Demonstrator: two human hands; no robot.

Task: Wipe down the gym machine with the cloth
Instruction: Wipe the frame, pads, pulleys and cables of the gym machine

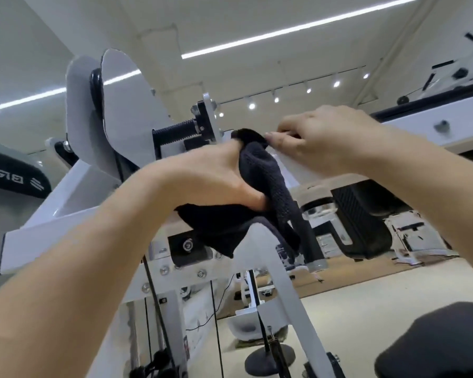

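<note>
**Item:** black open-weave fabric cloth (265, 184).

**Location:** raised against the upper cross-bar of the white-painted steel gym machine (74, 205). It sits between the two hands, with its lower folds hanging over the bar's front edge.

**Left hand** (216, 175): fingers closed round the bunched middle of the cloth, thumb tucked into the folds.

**Right hand** (320, 137): fingers curled, tips at the cloth's upper edge and seemingly pinching it. The exact contact is partly hidden.

**Step in hand, as judged:** gathering or spreading the cloth ahead of a pass along the bar.

**Handling advice:**
- Open the cloth into a flat pad so that more of it meets the paint.
- Press with the palm and run along the bar's length in overlapping strokes.
- Keep loose ends clear of the black knurled grip (175, 130), where a trailing corner could snag.
- Turn to a fresh face once one side is soiled.

**Appearance, cloth:** dark, mesh-textured and limp, crumpled into thick folds. No stains can be made out.

**Appearance, machine:** glossy white frame, with grey oval pulley guards (120, 105) standing above the bar.
</note>
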